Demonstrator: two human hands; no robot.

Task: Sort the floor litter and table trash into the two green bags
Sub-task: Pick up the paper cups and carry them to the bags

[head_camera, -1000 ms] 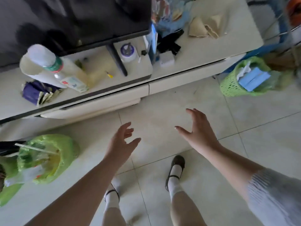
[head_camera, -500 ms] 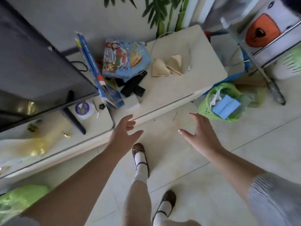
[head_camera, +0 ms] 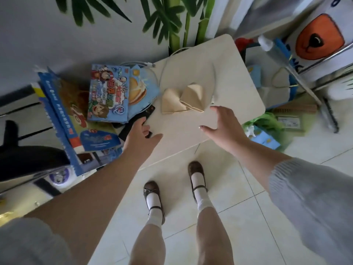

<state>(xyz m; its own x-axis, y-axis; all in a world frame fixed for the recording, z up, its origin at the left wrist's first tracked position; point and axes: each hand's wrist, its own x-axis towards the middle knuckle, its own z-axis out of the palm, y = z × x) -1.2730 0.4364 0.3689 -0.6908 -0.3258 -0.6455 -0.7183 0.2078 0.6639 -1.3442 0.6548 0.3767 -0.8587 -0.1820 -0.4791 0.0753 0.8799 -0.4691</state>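
Hands point(head_camera: 225, 127) now over table; blue boxes in green bag point(head_camera: 267, 121)

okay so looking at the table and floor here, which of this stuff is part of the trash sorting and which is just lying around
Part of the job:
tan paper pieces on the table
green bag on the floor
left hand, right hand, both empty

Lying about, as far as I can tell:
cartoon boxes
black remote
white cable
plant

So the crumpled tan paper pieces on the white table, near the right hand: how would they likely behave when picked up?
The crumpled tan paper pieces stand in peaked folds, so they are probably thin, light and easily crushed. On the smooth white table they would likely slide rather than roll. The open right hand could probably gather them in one grab.
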